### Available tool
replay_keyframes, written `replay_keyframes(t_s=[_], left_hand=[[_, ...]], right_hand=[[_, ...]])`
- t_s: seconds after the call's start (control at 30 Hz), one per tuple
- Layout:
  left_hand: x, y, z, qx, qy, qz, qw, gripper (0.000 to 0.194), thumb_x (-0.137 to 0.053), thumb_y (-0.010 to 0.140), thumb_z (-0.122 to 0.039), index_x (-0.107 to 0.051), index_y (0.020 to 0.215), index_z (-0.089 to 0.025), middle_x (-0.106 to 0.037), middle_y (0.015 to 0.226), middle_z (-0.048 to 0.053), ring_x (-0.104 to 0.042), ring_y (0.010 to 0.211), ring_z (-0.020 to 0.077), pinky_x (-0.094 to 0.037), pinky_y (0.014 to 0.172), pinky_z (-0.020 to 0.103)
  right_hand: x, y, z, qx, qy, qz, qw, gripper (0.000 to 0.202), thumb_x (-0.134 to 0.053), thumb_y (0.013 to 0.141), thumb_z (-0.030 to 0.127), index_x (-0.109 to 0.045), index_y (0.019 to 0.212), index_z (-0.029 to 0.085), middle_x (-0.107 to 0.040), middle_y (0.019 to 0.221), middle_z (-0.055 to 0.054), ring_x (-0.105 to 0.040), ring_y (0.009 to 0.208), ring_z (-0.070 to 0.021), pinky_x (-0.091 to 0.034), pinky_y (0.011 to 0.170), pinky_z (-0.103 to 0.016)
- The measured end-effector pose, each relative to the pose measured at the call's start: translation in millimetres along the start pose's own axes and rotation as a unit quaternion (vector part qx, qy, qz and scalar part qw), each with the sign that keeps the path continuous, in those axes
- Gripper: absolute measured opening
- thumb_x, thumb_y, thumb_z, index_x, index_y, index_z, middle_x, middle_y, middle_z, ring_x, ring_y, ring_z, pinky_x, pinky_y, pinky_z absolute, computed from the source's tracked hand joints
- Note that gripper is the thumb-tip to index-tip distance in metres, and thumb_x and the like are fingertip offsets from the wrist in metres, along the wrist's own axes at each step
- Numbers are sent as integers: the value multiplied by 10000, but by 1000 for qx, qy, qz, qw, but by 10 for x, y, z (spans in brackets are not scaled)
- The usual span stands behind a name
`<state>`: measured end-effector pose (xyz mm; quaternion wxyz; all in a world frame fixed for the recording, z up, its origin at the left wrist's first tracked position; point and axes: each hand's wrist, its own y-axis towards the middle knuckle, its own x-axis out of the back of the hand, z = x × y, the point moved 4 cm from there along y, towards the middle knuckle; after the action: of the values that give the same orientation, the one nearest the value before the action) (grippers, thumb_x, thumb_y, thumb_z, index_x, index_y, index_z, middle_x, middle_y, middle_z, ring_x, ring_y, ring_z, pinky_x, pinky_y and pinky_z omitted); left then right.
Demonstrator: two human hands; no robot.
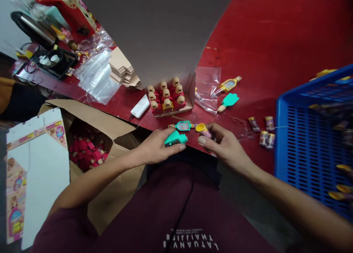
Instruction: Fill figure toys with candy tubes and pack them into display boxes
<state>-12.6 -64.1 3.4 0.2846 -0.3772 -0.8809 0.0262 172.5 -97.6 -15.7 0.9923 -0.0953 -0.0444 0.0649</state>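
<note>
Green bottle in L hand, yellow-rimmed tube in R hand.

Maroon shirt: we read white letters, roughly "LATUAN"; other lines unclear
White device: we see print, too small to read
Printed white cardboard: we can't make out lettering

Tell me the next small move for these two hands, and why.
Probably ease the right hand inward, tipping the flared yellow mouth of its small purplish tube toward the narrow neck of the turquoise plastic piece in the left hand. That neck points toward the right hand, the mouth opens largely upward, and a gap separates them.
</note>
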Motion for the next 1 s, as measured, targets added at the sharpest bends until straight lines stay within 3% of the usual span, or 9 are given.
replay_keyframes(t_s=[0.13, 0.23, 0.33, 0.4, 0.5, 0.6, 0.8, 1.0], left_hand=[[-2, -44, -40, -10, -20, 3, 1000, 277, -595, 869, -435, -615, 937, -167, -608, 760, -8, -552, 703, 127, -425, 675, 239], [109, -116, 35, 24, -49, -21, 998, 296, -598, 861, -449, -597, 910, -157, -575, 728, -23, -511, 648, 107, -408, 624, 223], [216, -184, 94, 42, -18, -33, 998, 302, -603, 854, -458, -573, 843, -158, -536, 693, -34, -472, 614, 96, -378, 587, 217], [228, -203, 88, 36, 8, -16, 999, 299, -600, 859, -453, -556, 805, -161, -518, 675, -38, -465, 610, 95, -365, 582, 218], [184, -202, 40, 23, 10, 11, 1000, 278, -591, 871, -433, -547, 815, -164, -526, 687, -38, -474, 621, 95, -364, 592, 218], [120, -201, -11, 19, 9, 31, 999, 266, -586, 878, -419, -534, 816, -165, -517, 674, -45, -456, 601, 87, -351, 585, 215], [29, -226, -64, 7, 42, 58, 997, 317, -578, 877, -452, -469, 762, -177, -432, 596, -64, -399, 543, 83, -288, 543, 224], [-54, -240, -122, 6, 135, 75, 988, 284, -563, 892, -433, -474, 786, -185, -491, 651, -35, -476, 594, 123, -316, 578, 252]], right_hand=[[-203, 50, -94, 20, 50, 73, 996, 333, -709, 780, 448, -622, 938, 168, -657, 903, -33, -611, 830, -180, -491, 745, -287], [-155, 42, -309, 31, -39, 123, 991, 255, -650, 816, 350, -638, 993, 167, -677, 924, -44, -629, 838, -193, -497, 755, -305], [-8, -3, -414, 56, -138, 66, 987, 365, -630, 846, 331, -576, 1174, 180, -674, 1067, -77, -642, 908, -214, -505, 758, -316], [29, -41, -334, 103, -179, 33, 978, 330, -591, 898, 344, -548, 1184, 184, -672, 1043, -81, -645, 861, -200, -508, 702, -294], [-39, -79, -100, 227, -225, 42, 947, 208, -544, 946, 284, -548, 1131, 187, -667, 959, -69, -636, 789, -171, -509, 669, -270], [-114, -92, 50, 336, -254, 51, 905, 234, -560, 938, 213, -527, 1168, 192, -642, 1030, -93, -627, 928, -198, -527, 781, -309], [-148, -131, 63, 402, -287, 90, 865, 302, -533, 942, 175, -486, 1240, 187, -605, 953, -87, -592, 827, -185, -530, 678, -288], [-144, -222, 96, 467, -357, 97, 803, 314, -462, 959, 131, -463, 1272, 152, -609, 901, -89, -575, 767, -179, -501, 634, -280]])
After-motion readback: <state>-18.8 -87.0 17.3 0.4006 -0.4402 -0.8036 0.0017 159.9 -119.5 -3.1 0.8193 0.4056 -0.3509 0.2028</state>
